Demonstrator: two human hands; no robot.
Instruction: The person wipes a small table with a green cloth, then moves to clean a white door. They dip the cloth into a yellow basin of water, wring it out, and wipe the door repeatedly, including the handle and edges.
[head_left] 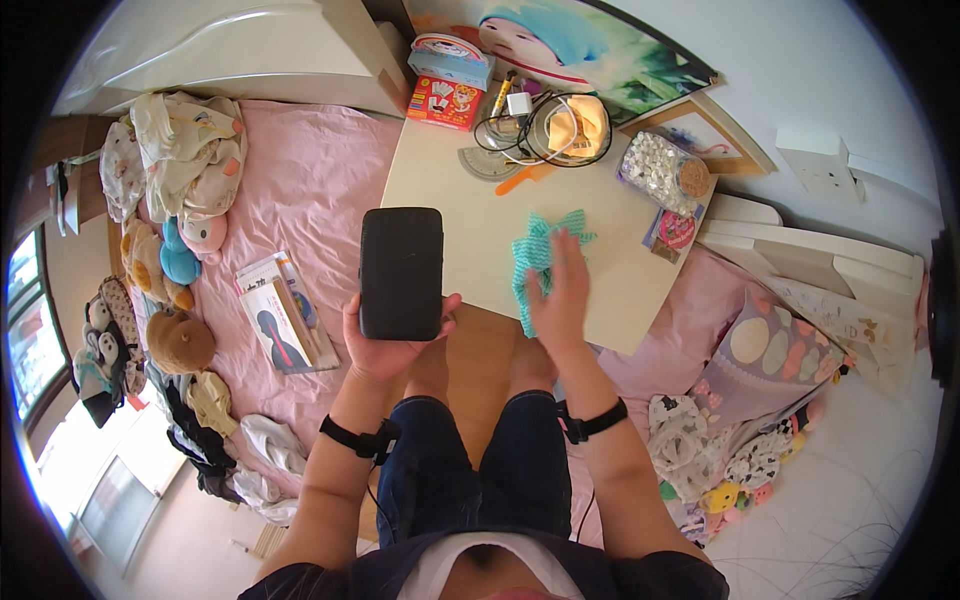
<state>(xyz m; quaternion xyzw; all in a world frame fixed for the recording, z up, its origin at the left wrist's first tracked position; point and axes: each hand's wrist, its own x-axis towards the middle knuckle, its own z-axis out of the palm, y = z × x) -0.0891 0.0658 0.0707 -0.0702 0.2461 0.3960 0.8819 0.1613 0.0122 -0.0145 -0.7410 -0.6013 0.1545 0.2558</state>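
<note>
Currently, we are gripping the black case [401, 275] in our left hand [383, 350]. Our right hand [562, 305] is hanging, fingers extended, at the teal cloth [536, 257] on the desk [475, 235], possibly touching; grasping it would be calling for closing them.

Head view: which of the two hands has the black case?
The left hand, gripping the lower end of the black case; the right hand is open over the green cloth, with no case.
</note>
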